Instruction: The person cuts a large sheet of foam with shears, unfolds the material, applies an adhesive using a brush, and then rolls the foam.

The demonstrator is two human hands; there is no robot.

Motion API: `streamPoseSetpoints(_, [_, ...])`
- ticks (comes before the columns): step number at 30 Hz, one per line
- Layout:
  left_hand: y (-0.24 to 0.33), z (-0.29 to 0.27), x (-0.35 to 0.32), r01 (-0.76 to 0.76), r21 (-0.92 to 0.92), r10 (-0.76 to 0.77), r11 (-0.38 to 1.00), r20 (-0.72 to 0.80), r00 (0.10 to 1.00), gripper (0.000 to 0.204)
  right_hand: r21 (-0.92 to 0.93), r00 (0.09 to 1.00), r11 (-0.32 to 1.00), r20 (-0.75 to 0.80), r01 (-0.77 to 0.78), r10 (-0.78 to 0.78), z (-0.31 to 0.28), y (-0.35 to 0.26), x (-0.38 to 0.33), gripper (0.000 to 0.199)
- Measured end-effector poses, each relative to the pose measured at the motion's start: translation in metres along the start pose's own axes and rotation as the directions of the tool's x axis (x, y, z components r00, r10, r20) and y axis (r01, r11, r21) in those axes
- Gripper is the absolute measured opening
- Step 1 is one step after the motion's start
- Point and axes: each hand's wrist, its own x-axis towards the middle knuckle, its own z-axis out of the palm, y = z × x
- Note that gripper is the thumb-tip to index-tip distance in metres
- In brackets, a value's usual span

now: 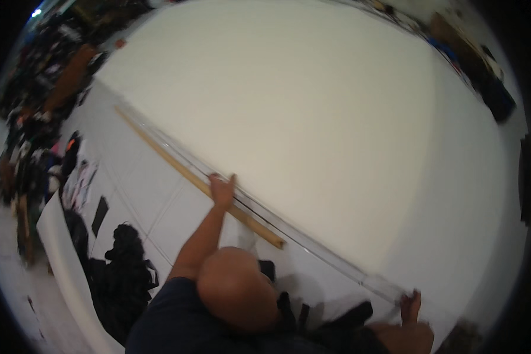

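The long, thin, light-brown wooden strip lies on the white tiled floor, running diagonally along the lower edge of a large, flat, cream-white sheet that fills most of the view. Just beside the strip, between it and the sheet, runs a narrow clear straightedge. A co-worker, seen from above with a bare head and dark blue shirt, reaches one arm out and presses an open hand on the strip, fingers spread. At the lower right, the person's own right hand rests on the far end of the clear straightedge, fingers extended flat and apart. The left hand is not visible. A black bag sits on the floor at left.
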Motion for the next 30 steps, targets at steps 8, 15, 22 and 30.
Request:
streamPoseSetpoints(8, [-0.002, 0.025, -0.045, -0.606, 0.513, 0.472, 0.608, 0.380, 0.795, 0.076, -0.100, 0.954, 0.992, -0.298, -0.074, 0.041, 0.069, -0.035, 0.006, 0.053])
streamPoseSetpoints(15, [-0.007, 0.028, -0.039, -0.679, 0.462, 0.560, 0.571, 0.386, 0.733, 0.073, -0.054, 0.944, 0.998, -0.326, 0.026, -0.043, 0.062, -0.026, -0.006, 0.041])
streamPoseSetpoints(22, [-0.010, 0.014, -0.043, -0.677, 0.494, 0.523, 0.546, 0.430, 0.736, 0.074, -0.145, 0.948, 0.988, -0.317, -0.053, 0.004, 0.047, -0.013, -0.017, 0.040])
streamPoseSetpoints(30, [0.027, 0.031, -0.085, -0.722, 0.419, 0.496, 0.551, 0.531, 0.687, 0.081, -0.276, 0.963, 0.949, -0.260, -0.150, 0.076, 0.004, -0.032, -0.006, 0.042])
